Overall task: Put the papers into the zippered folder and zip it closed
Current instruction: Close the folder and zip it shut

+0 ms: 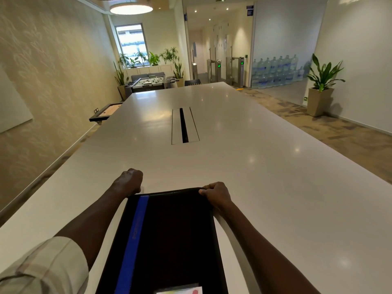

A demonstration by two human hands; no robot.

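The fingers of the right hand (216,195) curl over the far right corner of the black folder (169,240) and pinch its edge. The wrist bends a little, and the bare arm runs back along the folder's right side. The fingers of the left hand (129,182) are curled into a fist at the far left corner of the folder. I cannot tell if they hold anything. That arm runs back along the left side to a rolled-up sleeve (44,266). The folder lies flat and closed on the white table (254,166), right in front of the person. It has a blue stripe (135,236) down its left side.
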